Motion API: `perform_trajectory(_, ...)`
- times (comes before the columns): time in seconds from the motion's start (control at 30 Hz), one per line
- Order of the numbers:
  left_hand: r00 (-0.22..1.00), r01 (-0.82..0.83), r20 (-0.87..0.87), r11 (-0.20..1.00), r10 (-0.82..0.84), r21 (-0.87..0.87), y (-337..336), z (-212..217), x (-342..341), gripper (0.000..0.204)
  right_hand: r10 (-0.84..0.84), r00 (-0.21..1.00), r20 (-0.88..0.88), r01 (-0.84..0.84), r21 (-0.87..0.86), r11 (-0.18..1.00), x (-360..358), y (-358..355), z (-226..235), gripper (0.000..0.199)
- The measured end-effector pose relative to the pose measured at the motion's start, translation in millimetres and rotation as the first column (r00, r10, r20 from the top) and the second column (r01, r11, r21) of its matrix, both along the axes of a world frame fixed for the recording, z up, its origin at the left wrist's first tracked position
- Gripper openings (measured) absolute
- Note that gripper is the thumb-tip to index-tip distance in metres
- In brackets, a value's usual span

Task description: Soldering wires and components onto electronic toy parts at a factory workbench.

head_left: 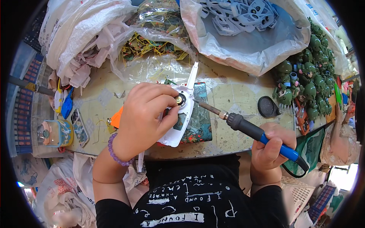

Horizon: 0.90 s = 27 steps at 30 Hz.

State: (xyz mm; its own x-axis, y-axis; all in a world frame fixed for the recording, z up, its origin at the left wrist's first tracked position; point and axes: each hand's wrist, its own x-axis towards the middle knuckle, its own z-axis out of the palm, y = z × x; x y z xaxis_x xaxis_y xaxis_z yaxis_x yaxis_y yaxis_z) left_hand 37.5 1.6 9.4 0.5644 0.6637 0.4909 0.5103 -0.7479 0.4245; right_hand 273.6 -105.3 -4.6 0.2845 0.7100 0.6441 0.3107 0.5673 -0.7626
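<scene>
My right hand [272, 146] is closed around the blue-and-black handle of a soldering iron [249, 127]. Its metal tip points left and reaches the right edge of a white plastic casing [185, 119]. Set in that casing is a small round black speaker [180, 100] with a gold-coloured centre. My left hand [150, 108] grips the casing from the left, thumb and fingertips bunched at the speaker's edge and hiding part of it. The casing rests on a dark green patterned block [202, 114]. An orange object [116, 117] shows partly from beneath my left hand.
At the back, a plastic bag [152, 47] holds green circuit boards with yellow wires. A white sack [247, 62] holds pale blue plastic parts. Green figures [313, 76] pile up at right, near a round black dish [268, 106]. A yellow-and-clear container [57, 133] stands at left.
</scene>
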Motion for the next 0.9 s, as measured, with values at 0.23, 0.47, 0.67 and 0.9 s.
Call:
perform_trajectory(0.23,0.996,-0.02,-0.086,0.999,0.024,0.047,-2.1,1.4,0.6,0.009,0.233,0.967,0.107,-0.236,0.015,0.972,7.9,2.8,2.3,0.014)
perform_trajectory(0.47,0.99,-0.031,-0.133,0.996,0.041,0.078,-5.8,6.4,3.3,0.01,0.227,0.954,0.195,-0.246,0.082,0.966,6.8,8.2,2.1,0.018)
perform_trajectory(0.67,0.981,-0.039,-0.186,0.997,0.052,0.072,-7.2,11.2,7.0,0.01,0.251,0.942,0.222,-0.266,0.039,0.963,7.2,9.1,4.6,0.018)
perform_trajectory(0.9,0.966,-0.061,-0.246,0.993,0.084,0.1,-10.2,16.2,12.1,0.009,0.214,0.952,0.217,-0.232,0.059,0.971,7.7,10.8,4.2,0.016)
